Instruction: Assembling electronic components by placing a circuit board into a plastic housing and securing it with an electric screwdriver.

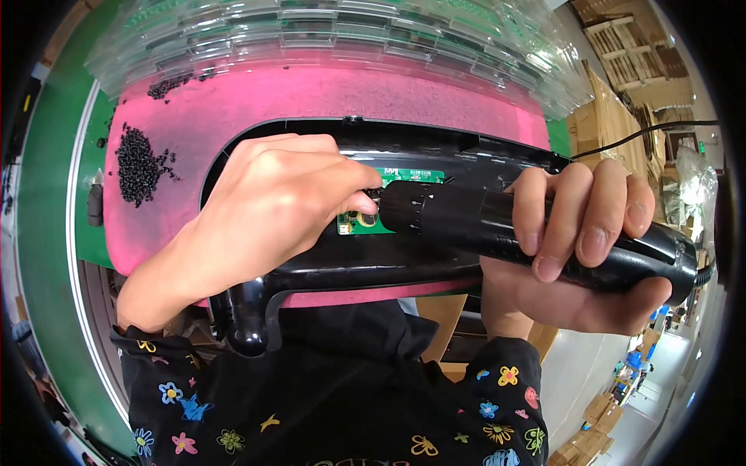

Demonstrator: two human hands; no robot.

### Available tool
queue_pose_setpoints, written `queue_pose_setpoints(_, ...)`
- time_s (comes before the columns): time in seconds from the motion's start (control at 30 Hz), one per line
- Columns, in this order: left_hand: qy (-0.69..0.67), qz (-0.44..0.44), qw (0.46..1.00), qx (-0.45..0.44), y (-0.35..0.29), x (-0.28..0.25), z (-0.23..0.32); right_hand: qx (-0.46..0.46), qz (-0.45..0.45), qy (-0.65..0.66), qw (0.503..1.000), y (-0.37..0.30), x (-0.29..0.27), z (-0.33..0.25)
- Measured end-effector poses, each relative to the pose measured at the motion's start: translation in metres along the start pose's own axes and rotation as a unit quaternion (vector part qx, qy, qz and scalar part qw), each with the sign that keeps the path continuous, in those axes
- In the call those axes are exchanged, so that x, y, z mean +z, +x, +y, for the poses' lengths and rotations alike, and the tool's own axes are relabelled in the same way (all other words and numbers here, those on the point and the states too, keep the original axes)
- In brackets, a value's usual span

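A black corded electric screwdriver (466, 210) lies almost level in my right hand (583, 225), whose fingers wrap round its body. Its narrow end points left, toward my left hand (280, 198). There, my left thumb and forefinger are pinched together right at the tool's tip; what sits between them is too small to name. Under both hands is a black plastic housing (365, 273), hollow side up, with a curved arm at its near left. Inside it a green circuit board (423, 175) shows partly, covered in the middle by the screwdriver and my left fingers.
A pink mat (256, 97) lies under the housing. On its left side is a heap of small black screw-like parts (138, 167), with a smaller scatter (167, 85) behind. Stacked clear plastic trays (334, 35) line the back. A black cable (645, 133) runs at the right, near cardboard boxes (594, 105).
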State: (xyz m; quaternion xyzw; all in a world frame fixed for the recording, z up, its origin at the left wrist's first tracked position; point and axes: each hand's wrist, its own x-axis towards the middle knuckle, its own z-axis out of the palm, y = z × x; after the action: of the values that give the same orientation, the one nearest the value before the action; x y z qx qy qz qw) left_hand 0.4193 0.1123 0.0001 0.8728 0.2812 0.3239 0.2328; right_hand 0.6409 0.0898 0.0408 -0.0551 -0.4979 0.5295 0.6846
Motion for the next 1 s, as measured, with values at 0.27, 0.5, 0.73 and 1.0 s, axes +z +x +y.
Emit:
queue_pose_setpoints(0.27, -0.004, 0.048, 0.999, -0.026, 0.002, 0.007, 0.001, -0.015, 0.039, 0.021, 0.999, -0.002, 0.005, 0.002)
queue_pose_setpoints(0.5, 0.05, -0.005, 0.999, -0.004, -0.004, -0.002, -0.002, -0.02, 0.053, 0.009, 0.998, -0.002, 0.005, 0.004)
queue_pose_setpoints(0.73, 0.089, 0.095, 0.99, -0.051, 0.001, -0.007, 0.0, -0.014, -0.043, -0.081, 0.996, -0.001, -0.009, -0.001)
queue_pose_setpoints(1.0, 0.053, 0.096, 0.988, -0.107, 0.003, -0.006, 0.001, -0.004, -0.04, -0.096, 0.995, -0.005, -0.005, 0.013)
